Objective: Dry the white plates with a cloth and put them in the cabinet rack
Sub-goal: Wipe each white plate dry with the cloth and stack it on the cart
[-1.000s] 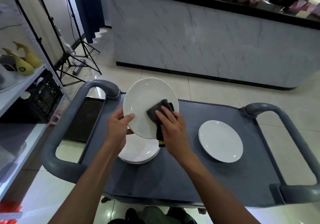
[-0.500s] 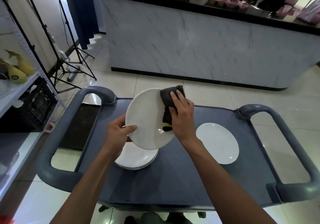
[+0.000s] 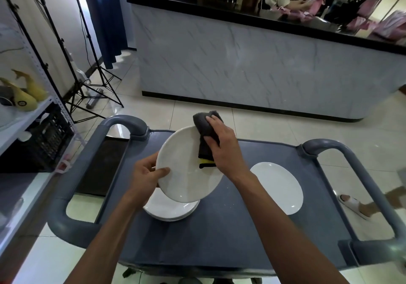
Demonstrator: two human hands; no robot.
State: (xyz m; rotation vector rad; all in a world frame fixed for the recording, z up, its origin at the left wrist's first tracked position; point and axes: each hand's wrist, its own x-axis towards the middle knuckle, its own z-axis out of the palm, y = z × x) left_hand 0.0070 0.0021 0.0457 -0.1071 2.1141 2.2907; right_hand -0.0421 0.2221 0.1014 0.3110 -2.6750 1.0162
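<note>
My left hand grips the left rim of a white plate, thumb on its face, holding it tilted above the grey cart. My right hand holds a dark grey cloth with a yellow tag against the plate's upper right rim. Under the held plate lies a small stack of white plates on the cart. A single white plate lies flat on the cart to the right.
A white metal shelf with yellow objects and a black crate stands at the left. Tripod stands are on the floor behind it. A marble-fronted counter runs across the back, a person behind it. Someone's foot in a white sandal is at the right.
My right hand has slid the cloth from the plate's middle up to its upper right rim. The plate has stayed in my left hand, and the view has tilted upward.
</note>
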